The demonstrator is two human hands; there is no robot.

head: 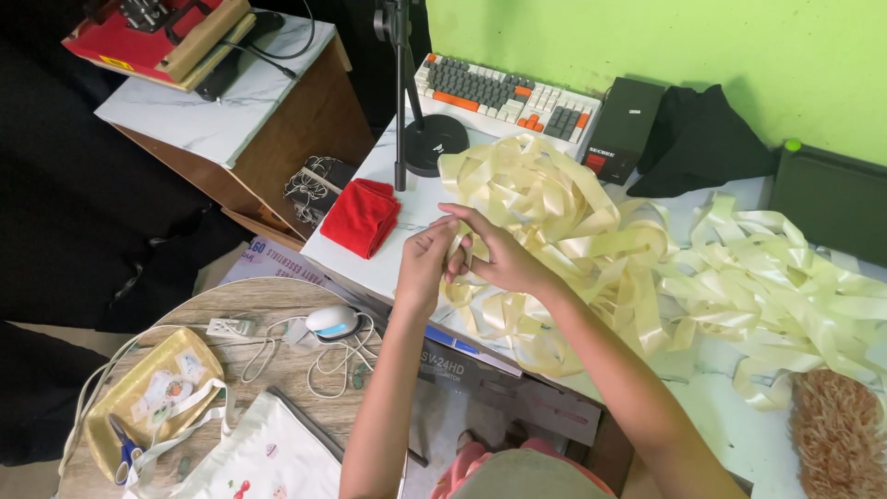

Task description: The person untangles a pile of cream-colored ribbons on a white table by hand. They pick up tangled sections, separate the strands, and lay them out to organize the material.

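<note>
While the cream ribbon (573,231) lies heaped across the white table (730,434) beside the red cloth (360,215) and keyboard (504,92), left hand (423,263) and right hand (494,254) both pinch one strand at the near edge.

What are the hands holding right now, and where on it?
Both the left hand and right hand pinch one strand of the pale cream satin ribbon, at the near edge of its tangled pile.
</note>
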